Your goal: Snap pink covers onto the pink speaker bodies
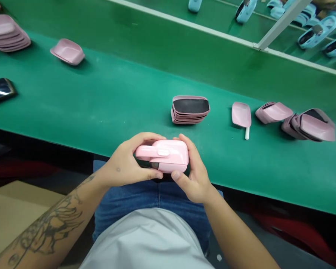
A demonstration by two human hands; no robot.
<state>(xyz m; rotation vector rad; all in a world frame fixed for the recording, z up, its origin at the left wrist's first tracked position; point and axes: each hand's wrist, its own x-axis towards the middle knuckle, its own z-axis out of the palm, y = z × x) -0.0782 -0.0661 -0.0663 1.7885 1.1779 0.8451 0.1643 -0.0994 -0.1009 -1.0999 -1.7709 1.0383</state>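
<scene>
**Head view, hands at the near edge of the green surface [106, 101].** From my remote station I see the left hand [123, 160] and right hand [192, 173] closed around a pink plastic handheld device [164, 155], held between them just past the edge, above the person's jeans [156, 201]. Neither hand is open: the left curls over the device's narrower end, and the right grips the wider end, with its thumb along the underside. A dark part shows beneath the device, partly hidden by the fingers [148, 175].

**Surroundings.** Ahead lie a stack of pink shells with dark interiors [189, 109], a pink scoop-shaped part with a white stem [241, 117], and leaning piles of pink shells [315, 125]. Another stack [5, 33] and a single shell [67, 51] sit farther left, beside a phone [0, 90].

**Risks, as I judge them.** The device's glossy body could slip if the grip loosens, and, held past the edge, it would fall toward the lap or floor. A knock from a forearm could topple the shell stack or the leaning piles.

**Markings.** I can read no brand, label or writing on any item; the device shows only a small raised oblong [164, 152].
</scene>
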